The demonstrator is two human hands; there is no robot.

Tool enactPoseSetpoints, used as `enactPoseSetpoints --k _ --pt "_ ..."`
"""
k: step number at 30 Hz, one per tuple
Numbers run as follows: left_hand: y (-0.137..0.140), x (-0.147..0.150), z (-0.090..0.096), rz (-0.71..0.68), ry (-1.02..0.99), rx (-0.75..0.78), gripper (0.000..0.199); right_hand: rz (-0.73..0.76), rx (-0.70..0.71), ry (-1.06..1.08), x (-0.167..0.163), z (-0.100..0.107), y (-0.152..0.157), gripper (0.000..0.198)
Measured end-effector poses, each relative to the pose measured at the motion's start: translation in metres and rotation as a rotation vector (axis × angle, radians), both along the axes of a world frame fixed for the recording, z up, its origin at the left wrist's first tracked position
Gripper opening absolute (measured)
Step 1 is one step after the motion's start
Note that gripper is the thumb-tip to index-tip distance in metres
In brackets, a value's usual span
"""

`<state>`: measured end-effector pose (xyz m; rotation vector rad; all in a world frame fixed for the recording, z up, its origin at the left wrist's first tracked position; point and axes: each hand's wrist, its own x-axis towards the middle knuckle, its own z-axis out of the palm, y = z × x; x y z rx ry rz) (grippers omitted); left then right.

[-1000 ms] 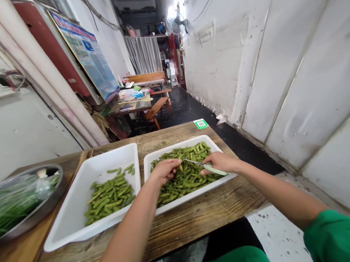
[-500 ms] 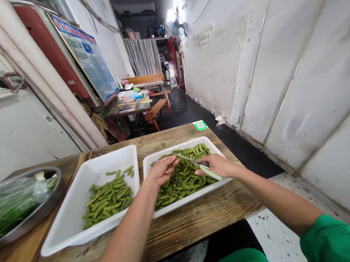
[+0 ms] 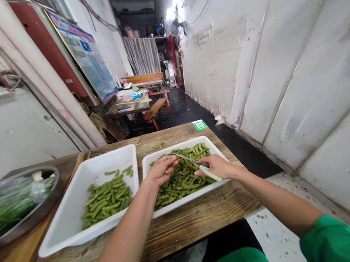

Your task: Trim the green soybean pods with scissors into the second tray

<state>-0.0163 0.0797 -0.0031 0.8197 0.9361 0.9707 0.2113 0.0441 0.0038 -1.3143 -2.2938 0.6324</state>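
Gripping scissors (image 3: 196, 162) by the pale green handle in the right hand (image 3: 218, 166), aims the blades leftward and slightly away, toward the fingertips of the left hand (image 3: 163, 171). Runs their long axis on a slant from near right to far left, bridging the space between both hands above the right tray (image 3: 189, 200). Puts the blade tip at or just beside the left fingertips; cannot tell touching from apart at so small a scale. Draws the left thumb and fingers together in a narrow pinch; cannot tell, either, about a pod held between them. Curls the right hand round the handle, near the right side of the tray, and so leaves the left hand nearer the tip.

Has the green pods (image 3: 188, 186) right underneath both hands, heaped loosely across the right tray and lying every which way, with no shared axis. Look slim, slightly curved and bumpy, mid-green going yellowish, with darker gaps among them. Shows a smaller batch of pods (image 3: 108, 199) in the left tray (image 3: 65, 215), to the left of the left hand and partly hidden by the left forearm. Sets both white trays side by side on the wooden table (image 3: 183, 225).
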Motion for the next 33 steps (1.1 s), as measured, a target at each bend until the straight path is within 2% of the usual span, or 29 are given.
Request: enactPoseSetpoints --k 14,24,28,33 --pt "0.003 0.002 -0.004 -0.102 -0.006 -0.121 0.009 0.034 -0.033 -0.109 -0.002 0.003 -0.001 0.047" --pt "-0.001 0.007 -0.003 -0.075 0.036 -0.209 0.012 0.033 0.022 -0.193 0.000 0.003 -0.003 0.046" --pt "0.002 0.008 -0.008 0.026 0.091 -0.227 0.012 0.039 -0.006 -0.190 0.003 0.002 0.001 0.044" --pt "0.009 -0.003 -0.004 0.327 0.102 -0.091 0.011 -0.089 -0.002 -0.115 0.010 -0.003 0.009 0.040"
